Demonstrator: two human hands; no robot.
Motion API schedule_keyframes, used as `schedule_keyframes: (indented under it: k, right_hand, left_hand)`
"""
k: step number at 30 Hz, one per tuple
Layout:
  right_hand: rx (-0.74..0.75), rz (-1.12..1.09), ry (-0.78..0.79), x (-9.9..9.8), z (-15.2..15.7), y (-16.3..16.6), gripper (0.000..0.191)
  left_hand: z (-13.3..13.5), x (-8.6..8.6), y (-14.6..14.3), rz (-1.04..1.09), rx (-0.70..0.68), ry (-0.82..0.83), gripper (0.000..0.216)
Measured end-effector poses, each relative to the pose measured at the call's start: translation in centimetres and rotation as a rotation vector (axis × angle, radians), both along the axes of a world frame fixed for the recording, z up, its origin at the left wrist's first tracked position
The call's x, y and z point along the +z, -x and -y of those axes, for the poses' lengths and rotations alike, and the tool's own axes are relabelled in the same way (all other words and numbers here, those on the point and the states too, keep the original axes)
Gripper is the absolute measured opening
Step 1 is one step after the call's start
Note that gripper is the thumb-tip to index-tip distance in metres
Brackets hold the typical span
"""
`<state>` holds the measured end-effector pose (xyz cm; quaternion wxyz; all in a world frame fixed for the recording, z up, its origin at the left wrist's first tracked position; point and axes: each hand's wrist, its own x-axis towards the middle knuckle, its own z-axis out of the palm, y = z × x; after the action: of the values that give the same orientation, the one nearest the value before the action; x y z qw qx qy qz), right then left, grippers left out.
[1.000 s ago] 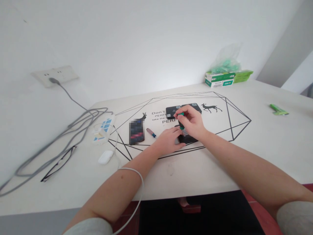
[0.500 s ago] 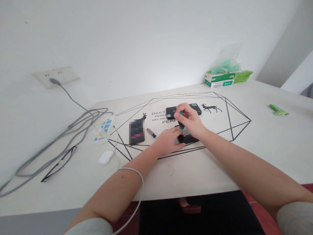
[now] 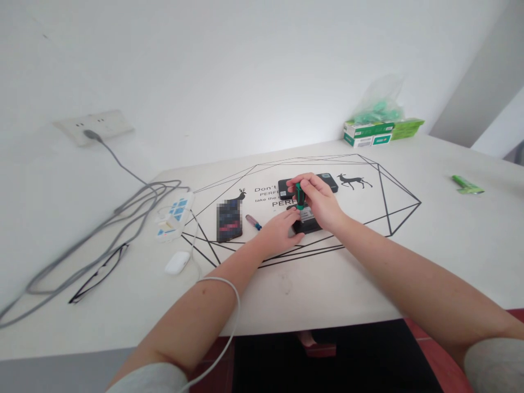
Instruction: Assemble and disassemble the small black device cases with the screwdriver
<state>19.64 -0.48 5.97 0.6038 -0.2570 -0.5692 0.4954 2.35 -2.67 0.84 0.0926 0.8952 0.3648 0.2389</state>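
My right hand (image 3: 317,201) is closed round a small green-handled screwdriver (image 3: 299,195), held upright over a small black device (image 3: 308,225) that lies on the white table (image 3: 368,273). My left hand (image 3: 280,232) rests on the table with its fingers pressed against the device's left edge, steadying it. Just behind my right hand lies a second black device (image 3: 327,180), partly hidden by the hand.
A phone (image 3: 228,220) and a small red-and-blue screwdriver (image 3: 253,221) lie left of my hands. Further left are a power strip (image 3: 172,215) with grey cables, a white earbud case (image 3: 177,262) and glasses (image 3: 98,273). Green boxes (image 3: 370,132) stand at the back; a green object (image 3: 466,184) lies far right.
My right hand has shifted slightly up and left, turning the green screwdriver more upright. My left hand has slid a little further along the device.
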Motion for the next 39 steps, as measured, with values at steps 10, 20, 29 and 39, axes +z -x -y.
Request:
schedule_keyframes:
  k: [10, 20, 29, 39]
  right_hand:
    - [-0.073, 0.092, -0.108, -0.15, 0.07, -0.17, 0.022]
    - [-0.233, 0.212, -0.239, -0.51, -0.35, -0.2, 0.022]
    - [-0.082, 0.037, -0.101, -0.26, -0.06, -0.06, 0.02]
    - [-0.333, 0.264, -0.257, -0.15, -0.01, -0.02, 0.024]
  left_hand:
    - [0.21, -0.5, -0.09, -0.051, 0.072, -0.029, 0.043]
    - [0.04, -0.77, -0.24, 0.101, 0.063, -0.076, 0.017]
    - [0.06, -0.59, -0.28, 0.103, 0.036, -0.041, 0.015]
    - [-0.04, -0.51, -0.33, 0.125, 0.018, -0.029, 0.012]
